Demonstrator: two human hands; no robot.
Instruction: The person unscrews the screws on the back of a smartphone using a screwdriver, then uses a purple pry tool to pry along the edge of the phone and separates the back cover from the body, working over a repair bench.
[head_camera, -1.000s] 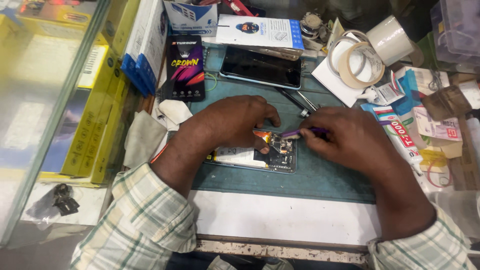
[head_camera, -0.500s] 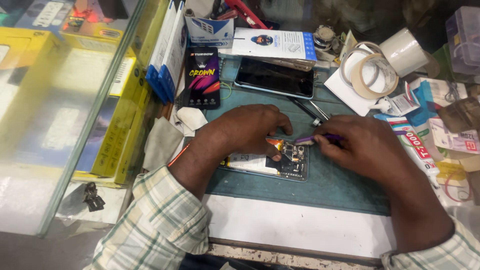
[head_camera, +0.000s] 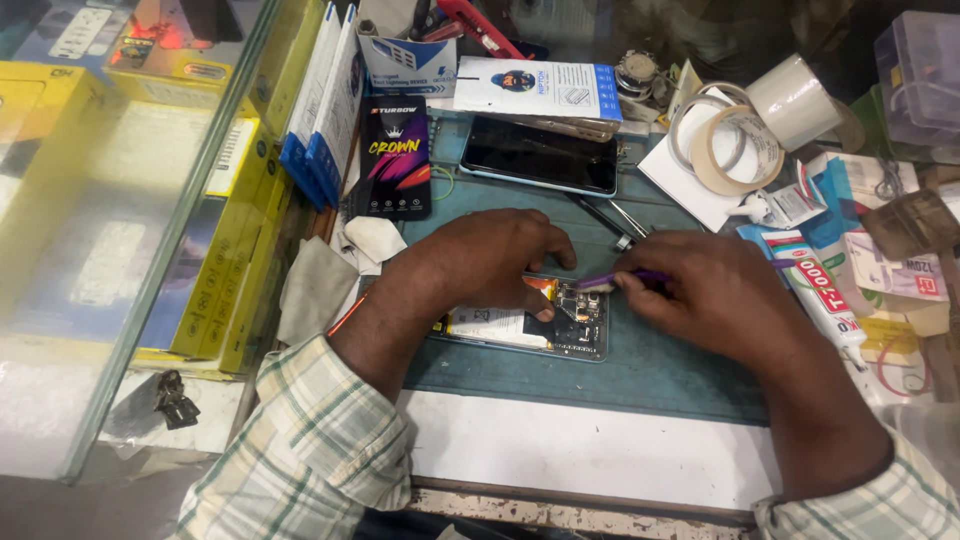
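Here, 1 opened phone (head_camera: 545, 325) is worked on w/ 2 hands, centre of the green mat (head_camera: 640, 375).
It is pinned flat by the left hand (head_camera: 490, 260), fingers curled over its top edge; a thin purple tool (head_camera: 625, 281) is pinched by the right hand (head_camera: 715, 295), tip on the circuit board. At 12 o'clock: 1 glossy intact phone (head_camera: 540, 155). At 1–2 o'clock: 3 round tape rolls (head_camera: 735, 150).

Opened smartphone with its back cover off (head_camera: 530, 325) lies flat on the teal work mat (head_camera: 640, 370). Left hand (head_camera: 490, 262) presses down on it, right hand (head_camera: 720, 295) pinches a thin purple tool (head_camera: 625, 280) with the tip on the exposed board. Farther back there's a black-screened phone (head_camera: 540, 155), and tape rolls (head_camera: 735, 140) far right.
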